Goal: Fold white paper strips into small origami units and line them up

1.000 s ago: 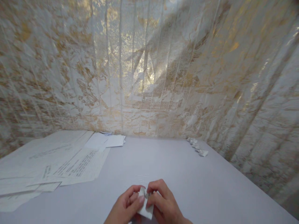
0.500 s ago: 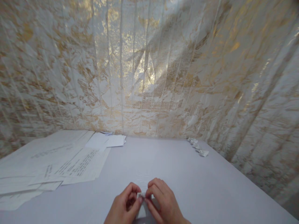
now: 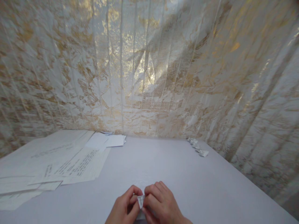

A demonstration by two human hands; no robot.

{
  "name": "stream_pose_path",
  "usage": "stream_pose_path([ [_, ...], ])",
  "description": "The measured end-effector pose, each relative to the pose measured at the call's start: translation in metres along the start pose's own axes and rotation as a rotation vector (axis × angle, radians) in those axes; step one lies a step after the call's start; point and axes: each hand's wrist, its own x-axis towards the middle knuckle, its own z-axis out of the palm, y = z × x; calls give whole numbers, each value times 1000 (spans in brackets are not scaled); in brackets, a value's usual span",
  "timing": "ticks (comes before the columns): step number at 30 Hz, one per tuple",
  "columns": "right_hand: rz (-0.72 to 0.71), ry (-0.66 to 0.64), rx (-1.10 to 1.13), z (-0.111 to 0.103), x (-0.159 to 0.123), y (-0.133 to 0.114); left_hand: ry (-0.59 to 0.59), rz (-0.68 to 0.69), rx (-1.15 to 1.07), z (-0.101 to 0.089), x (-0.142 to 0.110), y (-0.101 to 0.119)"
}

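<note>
Between my two hands, near the front edge of the view, is a small folded piece of white paper with faint print on it. My left hand pinches its left side between thumb and fingers. On the right side, the curled fingers of my right hand grip the same paper, hiding part of it. Both hands are closed and almost touch at the fingertips, just above the white table.
Printed sheets overlap on the left of the table. Blank white paper pieces lie at the back, left of centre. Several small folded papers form a row at the back right. A gold-patterned curtain hangs behind the table.
The paper has turned and now shows a narrow, pointed printed face. My right hand has shifted slightly left and down, bringing the fingertips of both hands closer together.
</note>
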Motion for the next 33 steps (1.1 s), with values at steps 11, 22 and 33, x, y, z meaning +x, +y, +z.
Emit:
stream_pose_path([
  [11, 795, -164, 741, 6, -9, 4, -11, 45, 26, -2, 1, 2],
  [22, 951, -78, 943, 8, -9, 3, -1, 37, -23, -6, 0, 7],
  [33, 1041, -95, 921, 8, -9, 4, 18, 22, 122, -5, 3, 5],
])
